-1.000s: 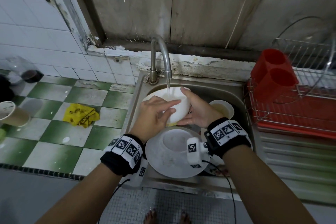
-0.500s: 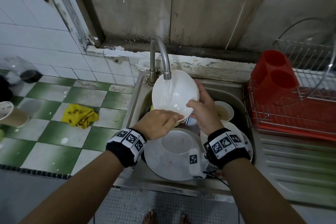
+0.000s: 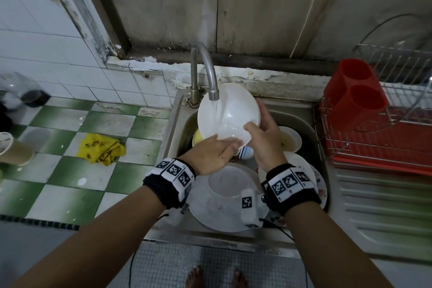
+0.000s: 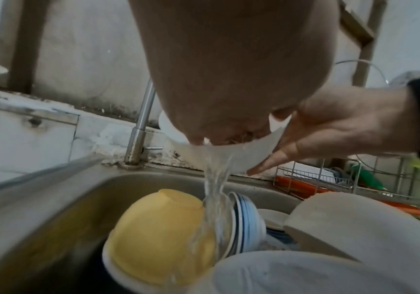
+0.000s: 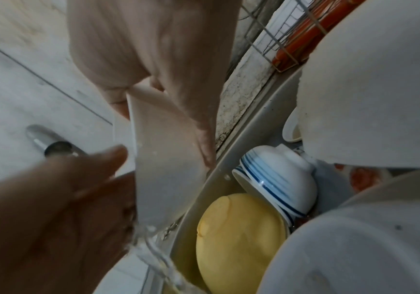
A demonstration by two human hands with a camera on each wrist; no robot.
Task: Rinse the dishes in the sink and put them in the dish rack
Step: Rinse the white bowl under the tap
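Both hands grasp the white bowl [image 3: 228, 114] under the running tap [image 3: 205, 70]: right hand [image 3: 265, 138] curled round its rim, left hand [image 3: 210, 154] at its lower edge. Below the hands, the sink [image 3: 180, 128] holds a yellow bowl [image 4: 161, 236].

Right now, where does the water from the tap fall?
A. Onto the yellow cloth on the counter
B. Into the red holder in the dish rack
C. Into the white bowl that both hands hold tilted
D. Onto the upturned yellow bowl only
C: the stream from the tap lands inside the tilted white bowl and spills off its lower rim.
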